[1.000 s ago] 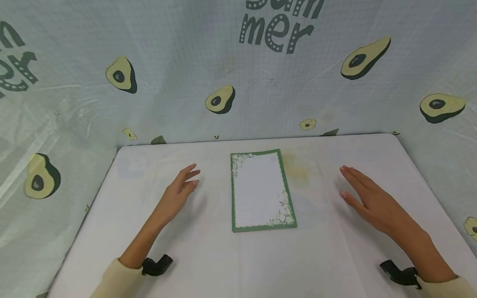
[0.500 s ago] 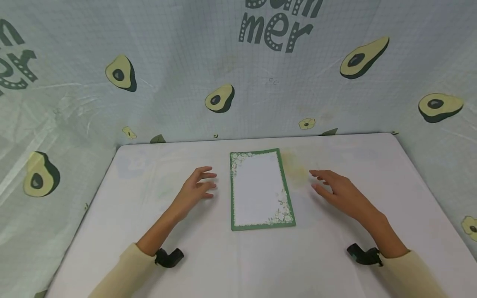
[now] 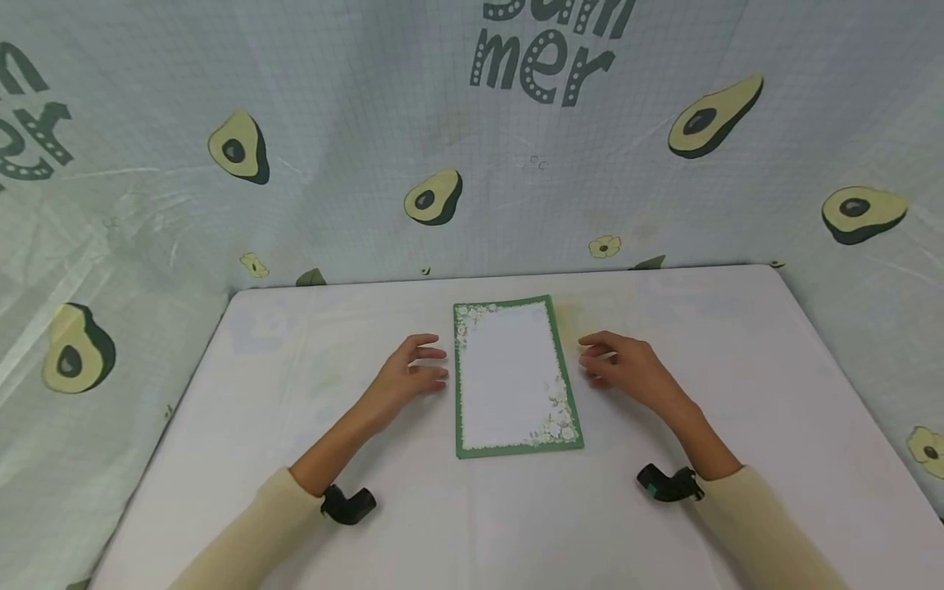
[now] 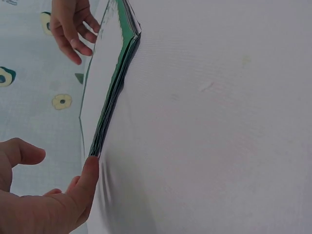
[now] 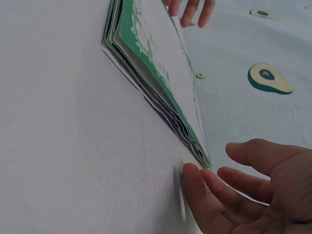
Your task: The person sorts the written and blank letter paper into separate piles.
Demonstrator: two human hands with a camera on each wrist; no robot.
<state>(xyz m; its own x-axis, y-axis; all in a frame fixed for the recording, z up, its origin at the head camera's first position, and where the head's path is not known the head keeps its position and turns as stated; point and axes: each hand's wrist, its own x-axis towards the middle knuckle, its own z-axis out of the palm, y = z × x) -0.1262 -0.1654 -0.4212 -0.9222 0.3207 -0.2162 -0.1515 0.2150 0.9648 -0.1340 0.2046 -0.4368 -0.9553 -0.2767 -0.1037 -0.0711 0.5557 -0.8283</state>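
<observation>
A stack of paper sheets (image 3: 509,378) lies flat on the white-covered table; its white top sheet has a green border with pale flowers in two corners. My left hand (image 3: 401,378) is beside its left edge, fingers loosely bent and apart. In the left wrist view one fingertip (image 4: 91,165) is right at the layered edge of the stack (image 4: 108,80). On the opposite side, my right hand (image 3: 633,369) curves loosely just off the right edge. The right wrist view shows its fingers (image 5: 194,179) near the stack's far corner, holding nothing.
The table (image 3: 310,336) is covered in white cloth with a yellowish stain behind the stack. Grey-white sheeting (image 3: 332,147) printed with avocados hangs around the back and sides. A small black camera sits at each wrist, beside the beige sleeves (image 3: 243,528).
Both hands have moved inward toward the stack, the right one travelling farther to the left. Their fingers have bent a little more. The stack has stayed in place.
</observation>
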